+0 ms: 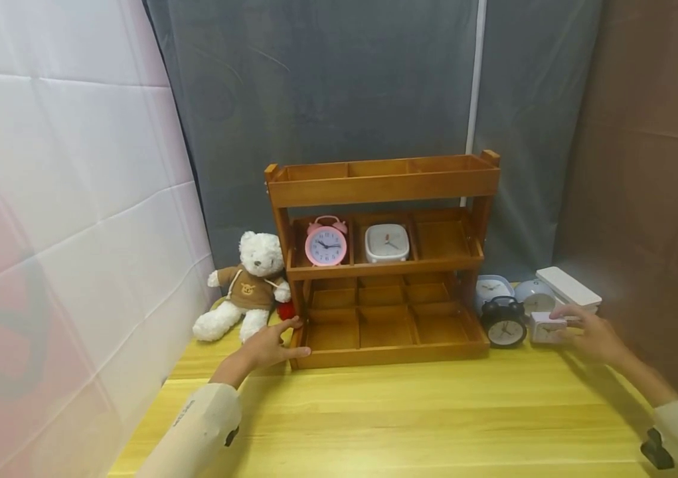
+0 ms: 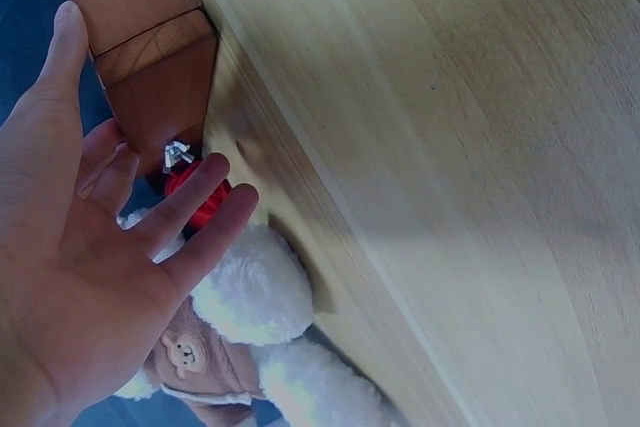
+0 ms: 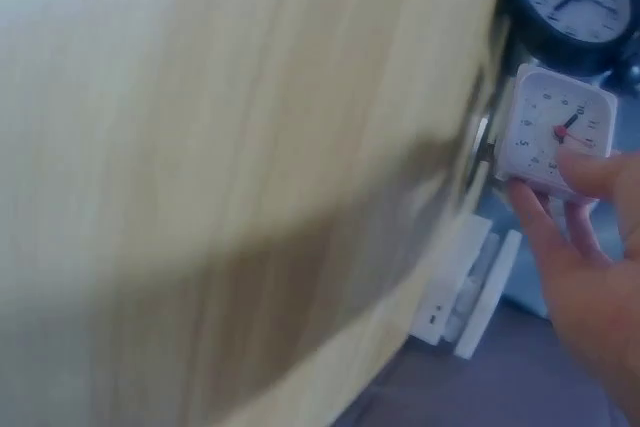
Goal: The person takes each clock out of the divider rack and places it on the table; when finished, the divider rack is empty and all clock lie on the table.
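At the right of the head view, my right hand [image 1: 592, 335] pinches a small square white-pink alarm clock [image 1: 546, 328]. In the right wrist view the thumb lies over the face of this clock [image 3: 560, 127] and the fingers are at its side. My left hand [image 1: 267, 345] is at the lower left corner of a brown wooden shelf [image 1: 386, 358], its fingers extended. A pink twin-bell alarm clock [image 1: 326, 246] and a white rounded-square clock [image 1: 387, 242] stand in the shelf's middle tier. Beside the held clock is a black twin-bell alarm clock [image 1: 505, 325].
A white teddy bear [image 1: 249, 285] in a brown top sits left of the shelf, near a red object [image 1: 285, 310]. Behind the black clock are a pale blue square clock [image 1: 493, 287] and a round pale blue clock [image 1: 534, 295]. White boxes [image 1: 568, 287] lie at the back right.
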A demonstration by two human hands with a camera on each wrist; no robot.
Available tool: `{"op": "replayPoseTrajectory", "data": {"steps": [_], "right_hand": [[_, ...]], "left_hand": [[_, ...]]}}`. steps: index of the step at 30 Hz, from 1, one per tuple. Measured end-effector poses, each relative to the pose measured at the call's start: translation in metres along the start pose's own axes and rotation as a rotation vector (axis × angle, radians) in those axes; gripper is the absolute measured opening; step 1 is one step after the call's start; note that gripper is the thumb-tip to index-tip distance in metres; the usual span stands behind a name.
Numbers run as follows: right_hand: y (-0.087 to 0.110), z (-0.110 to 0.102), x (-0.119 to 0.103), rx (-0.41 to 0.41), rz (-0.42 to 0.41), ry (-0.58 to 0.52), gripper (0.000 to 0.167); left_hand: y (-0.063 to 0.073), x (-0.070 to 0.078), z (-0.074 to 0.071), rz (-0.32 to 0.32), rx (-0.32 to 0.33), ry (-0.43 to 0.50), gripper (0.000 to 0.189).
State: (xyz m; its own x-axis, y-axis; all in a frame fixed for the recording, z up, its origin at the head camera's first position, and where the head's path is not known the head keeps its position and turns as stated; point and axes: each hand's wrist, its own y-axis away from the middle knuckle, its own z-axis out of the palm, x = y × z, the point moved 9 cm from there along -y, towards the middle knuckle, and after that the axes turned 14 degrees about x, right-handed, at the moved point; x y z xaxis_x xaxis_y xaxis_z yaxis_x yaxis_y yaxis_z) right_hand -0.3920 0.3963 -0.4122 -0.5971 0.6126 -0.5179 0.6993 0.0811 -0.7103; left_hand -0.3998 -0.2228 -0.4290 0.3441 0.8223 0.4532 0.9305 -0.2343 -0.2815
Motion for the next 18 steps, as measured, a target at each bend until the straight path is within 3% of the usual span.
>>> {"op": "replayPoseTrajectory", "data": {"steps": [6, 12, 18], "right_hand": [[0.007, 0.01, 0.008, 0.052, -0.052, -0.133, 0.034], [0.01, 0.016, 0.025, 0.021, 0.056, -0.025, 0.03], [0.011, 0.017, 0.024, 0.008, 0.09, 0.026, 0.031]], "left_hand": [[0.001, 0.001, -0.002, 0.008, 0.007, 0.01, 0.084], [0.0, -0.001, 0.0, -0.002, 0.003, 0.009, 0.085], [0.001, 0.001, -0.001, 0.012, 0.01, 0.004, 0.084]]}}
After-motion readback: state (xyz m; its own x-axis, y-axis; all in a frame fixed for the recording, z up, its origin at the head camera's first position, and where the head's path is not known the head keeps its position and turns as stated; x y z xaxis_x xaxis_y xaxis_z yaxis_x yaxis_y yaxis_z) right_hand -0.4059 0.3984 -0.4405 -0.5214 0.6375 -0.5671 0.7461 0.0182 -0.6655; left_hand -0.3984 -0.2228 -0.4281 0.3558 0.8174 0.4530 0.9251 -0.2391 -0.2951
